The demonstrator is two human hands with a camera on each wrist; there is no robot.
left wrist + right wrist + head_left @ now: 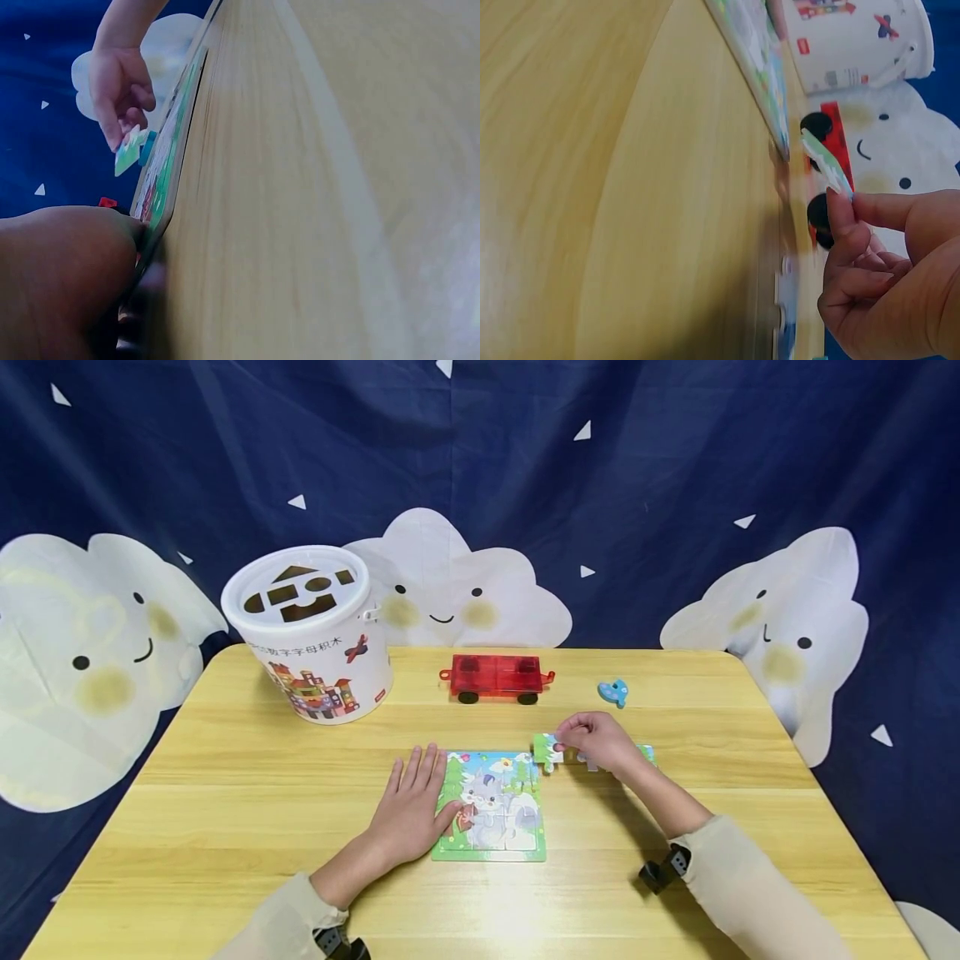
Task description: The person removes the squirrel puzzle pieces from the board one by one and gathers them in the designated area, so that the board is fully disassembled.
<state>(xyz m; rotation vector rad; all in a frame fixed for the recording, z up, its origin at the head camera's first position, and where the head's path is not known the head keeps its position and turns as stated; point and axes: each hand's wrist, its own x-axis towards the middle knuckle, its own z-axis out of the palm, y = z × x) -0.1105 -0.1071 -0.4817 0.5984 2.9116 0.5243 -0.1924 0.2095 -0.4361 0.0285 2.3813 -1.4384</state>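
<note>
A square jigsaw puzzle (501, 817) with a grey-white, bushy-tailed cartoon animal lies flat near the middle of the table. My left hand (408, 817) rests flat along its left side, fingers straight, with the thumb reaching over the picture's edge. To the upper right, my right hand (600, 742) pinches a green and white puzzle piece (823, 159) between thumb and index finger. That piece is raised off the table and tilted in the right wrist view. Below the right hand lie further puzzle pieces (786, 304), partly hidden by the hand in the head view.
A white lidded bucket (330, 664) with shaped holes stands at the back left. Behind the puzzle is a red toy wagon (496, 677) with black wheels. A small blue toy piece (613, 692) lies beyond the right hand. A dark cloud-print curtain (517, 460) hangs behind the table.
</note>
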